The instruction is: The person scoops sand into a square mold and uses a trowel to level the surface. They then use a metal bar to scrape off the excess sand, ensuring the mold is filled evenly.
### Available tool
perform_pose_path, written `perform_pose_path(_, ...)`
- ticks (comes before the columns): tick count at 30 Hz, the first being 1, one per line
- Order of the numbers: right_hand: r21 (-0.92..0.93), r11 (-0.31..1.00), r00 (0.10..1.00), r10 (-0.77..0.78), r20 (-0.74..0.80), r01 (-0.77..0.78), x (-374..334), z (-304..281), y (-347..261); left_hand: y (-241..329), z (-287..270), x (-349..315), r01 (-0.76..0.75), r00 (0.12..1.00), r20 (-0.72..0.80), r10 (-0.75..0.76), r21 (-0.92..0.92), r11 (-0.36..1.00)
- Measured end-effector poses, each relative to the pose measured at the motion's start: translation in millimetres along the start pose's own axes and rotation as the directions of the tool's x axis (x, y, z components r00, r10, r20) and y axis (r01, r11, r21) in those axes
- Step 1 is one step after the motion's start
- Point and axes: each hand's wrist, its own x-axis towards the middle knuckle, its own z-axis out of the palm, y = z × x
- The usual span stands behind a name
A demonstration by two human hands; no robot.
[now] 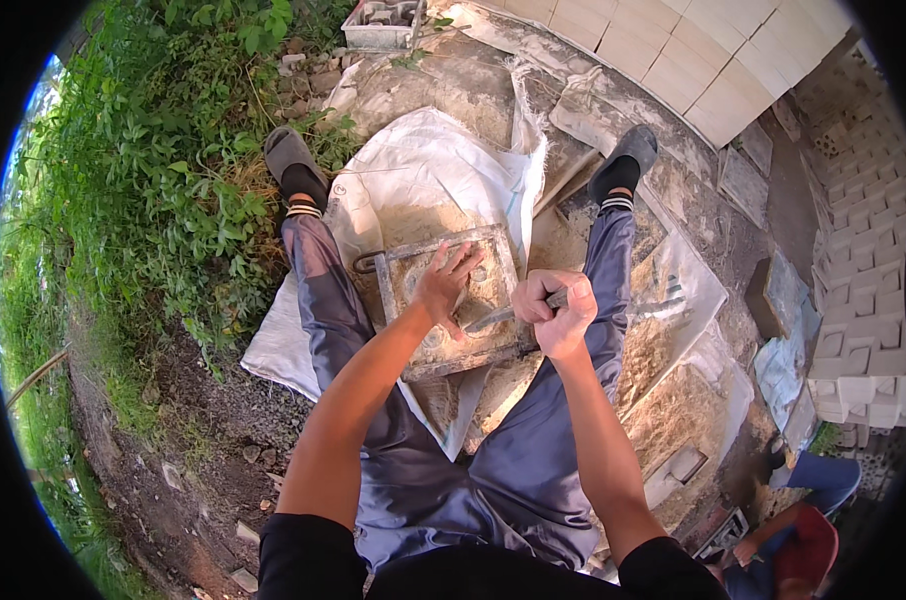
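Note:
A square metal-edged frame (473, 360) packed with pale sand lies between my legs, with round shapes showing in its surface. My left hand (443, 288) rests over the middle of it, fingers spread, holding nothing. Just to the right, above the frame's right side, my right hand (557, 314) is closed round the handle of a small trowel (489, 319). Its narrow grey blade points left, toward the left thumb. Most of the handle is hidden in my fist. A curved metal handle (365, 262) sticks out from the frame's left edge.
White sacking (403, 160) lies beneath the frame. Piled sand (673, 375) is at my right, and green plants (173, 190) grow on the left. A grey crate (384, 28) stands far off. Stacked pale blocks (863, 300) line the right. Another person (798, 545) sits lower right.

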Motion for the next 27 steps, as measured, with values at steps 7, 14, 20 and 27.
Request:
perform_pose_path(7,-0.013,0.997,0.996,0.075,-0.051,-0.076,12.4,-2.9,1.9,7.8,7.9,-22.6,0.174,0.98,-0.078,-0.185,-0.131,0.976)
perform_pose_path(14,-0.085,0.996,1.0,0.021,0.001,-0.021,3.4,-2.2,1.8,21.3,3.7,-27.9,0.272,0.96,-0.049,-0.274,-0.041,0.961)
perform_pose_path(20,-0.101,0.995,1.0,-0.007,0.002,0.007,-4.0,5.1,0.2,27.0,-0.5,-30.5,0.24,0.97,-0.022,-0.242,-0.086,0.967)
perform_pose_path(27,-0.069,0.997,0.999,0.025,-0.04,-0.028,2.2,-0.6,7.1,27.4,-10.1,-28.6,0.256,0.967,0.008,-0.256,-0.024,0.966)
